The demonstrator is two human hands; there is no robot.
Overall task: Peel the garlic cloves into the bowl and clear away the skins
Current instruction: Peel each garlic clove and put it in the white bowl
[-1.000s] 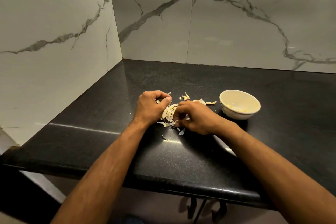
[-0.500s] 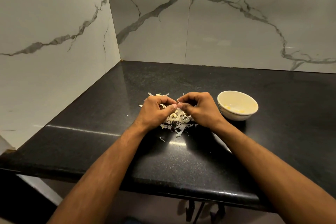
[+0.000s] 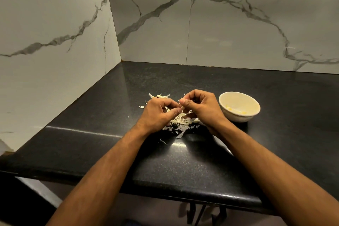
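Both hands meet above the heap of pale papery garlic skins (image 3: 178, 124) on the black speckled stone tabletop (image 3: 183, 161). The left hand (image 3: 158, 113) and right hand (image 3: 200, 106) each pinch a small pale garlic clove (image 3: 182, 108) between curled fingers. Best to keep it low over the heap so skins fall there, then drop the clove into the cream ceramic bowl (image 3: 253, 105) just right.

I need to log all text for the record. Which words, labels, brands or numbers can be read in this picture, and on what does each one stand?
None: no readable text shows.
The bowl has a dark mark on its outer left wall, too small to read.
The countertop and wall tiles carry no writing.
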